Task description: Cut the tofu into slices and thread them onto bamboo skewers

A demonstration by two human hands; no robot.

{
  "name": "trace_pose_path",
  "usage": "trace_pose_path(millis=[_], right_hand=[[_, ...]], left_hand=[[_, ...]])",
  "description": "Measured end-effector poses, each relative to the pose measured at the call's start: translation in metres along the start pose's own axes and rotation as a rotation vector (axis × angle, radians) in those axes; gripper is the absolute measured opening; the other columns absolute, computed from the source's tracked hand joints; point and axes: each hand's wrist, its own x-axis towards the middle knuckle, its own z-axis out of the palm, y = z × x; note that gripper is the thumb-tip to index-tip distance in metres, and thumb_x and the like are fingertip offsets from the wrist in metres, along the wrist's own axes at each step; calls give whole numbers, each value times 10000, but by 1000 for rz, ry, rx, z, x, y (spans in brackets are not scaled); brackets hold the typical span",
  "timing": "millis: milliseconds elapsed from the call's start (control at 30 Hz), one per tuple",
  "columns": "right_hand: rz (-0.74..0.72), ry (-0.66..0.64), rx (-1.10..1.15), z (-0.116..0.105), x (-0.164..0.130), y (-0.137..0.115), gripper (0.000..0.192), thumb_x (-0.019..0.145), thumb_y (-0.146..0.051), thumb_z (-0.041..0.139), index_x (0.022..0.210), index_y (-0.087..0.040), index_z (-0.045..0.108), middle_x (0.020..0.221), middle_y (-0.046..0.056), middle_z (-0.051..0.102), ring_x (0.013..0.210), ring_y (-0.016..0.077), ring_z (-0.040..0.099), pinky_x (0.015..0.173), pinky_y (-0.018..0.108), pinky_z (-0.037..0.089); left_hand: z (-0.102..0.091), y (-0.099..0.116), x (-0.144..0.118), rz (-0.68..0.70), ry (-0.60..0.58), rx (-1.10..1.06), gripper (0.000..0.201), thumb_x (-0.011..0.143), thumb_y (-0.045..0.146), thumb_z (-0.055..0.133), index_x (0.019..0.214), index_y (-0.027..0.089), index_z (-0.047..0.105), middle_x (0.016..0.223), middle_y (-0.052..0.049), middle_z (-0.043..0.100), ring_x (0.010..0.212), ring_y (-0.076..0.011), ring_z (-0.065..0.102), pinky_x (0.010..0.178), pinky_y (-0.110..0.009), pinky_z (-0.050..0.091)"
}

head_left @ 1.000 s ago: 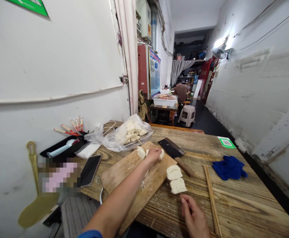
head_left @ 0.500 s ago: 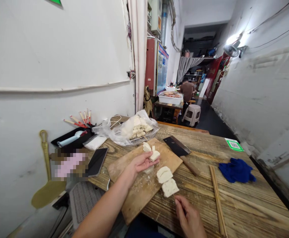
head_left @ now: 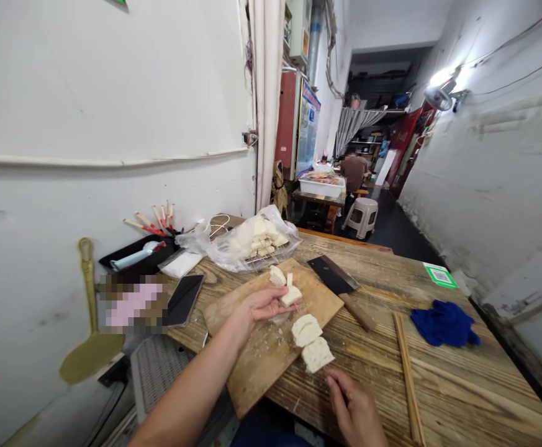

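At the centre of the frame the left hand (head_left: 262,305) lies palm-up over the wooden cutting board (head_left: 271,335), its grip loosely curled round a white tofu piece (head_left: 292,296) pinched at the fingertips; the piece sits just above the board, a little left of the two pieces already threaded. Those two skewered tofu pieces (head_left: 311,342) rest at the right edge of the board, one behind the other, on a thin skewer whose near end runs down to the right hand (head_left: 357,410) at the lower middle of the frame; that hand's grip is closed lightly on the skewer end, thumb against forefinger, though the stick itself is too thin to see clearly. The step in hand looks to be the adding of a third piece to the stick. By my judgement the next move calls for bringing the held piece in line with the skewer's far tip and pushing it on squarely through the middle, gently, since soft curd splits easily. More cut pieces (head_left: 277,275) lie at the board's far end, a cleaver (head_left: 340,288) lies to its right on the bench (head_left: 457,379), with bamboo sticks (head_left: 405,372) and a blue cloth (head_left: 444,323) farther right, and a bagged tray of tofu (head_left: 249,243) sits behind
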Motion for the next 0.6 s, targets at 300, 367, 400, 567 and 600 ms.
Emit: trace_pose_path(millis=[300, 367, 400, 567, 600], right_hand=[[69, 6, 6, 3, -2, 3, 398, 905, -382, 326, 892, -151, 650, 578, 39, 609, 594, 182, 632, 556, 222, 498], [73, 14, 16, 4, -2, 4, 396, 904, -385, 332, 895, -155, 653, 595, 45, 624, 600, 184, 634, 558, 226, 500], [76, 20, 20, 5, -2, 4, 396, 904, -386, 332, 895, -156, 655, 600, 48, 631, 606, 186, 637, 562, 227, 503], [84, 43, 50, 8, 0, 3, 382, 905, -376, 345, 890, -158, 658, 744, 77, 691, 658, 183, 656, 604, 229, 514], [84, 51, 52, 9, 2, 3, 383, 904, -380, 349, 901, -154, 658, 762, 81, 696, 668, 185, 660, 613, 230, 517]], left_hand=[[1, -7, -1, -23, -74, 38, 219, 764, 71, 566, 977, 63, 518, 1000, -180, 633, 989, -286, 597, 882, -405, 453], [5, -9, -2, -41, -68, 40, 207, 773, 65, 549, 977, 55, 521, 997, -185, 633, 965, -276, 610, 862, -385, 463], [6, -9, -3, -46, -64, 41, 197, 776, 64, 544, 972, 50, 524, 987, -187, 635, 949, -271, 618, 848, -374, 469], [12, -20, 1, -30, -42, 50, 136, 787, 63, 520, 919, 45, 550, 880, -154, 658, 861, -219, 642, 817, -327, 469], [12, -22, 3, -19, -36, 55, 123, 786, 59, 518, 903, 48, 555, 845, -141, 660, 819, -202, 645, 804, -316, 469]])
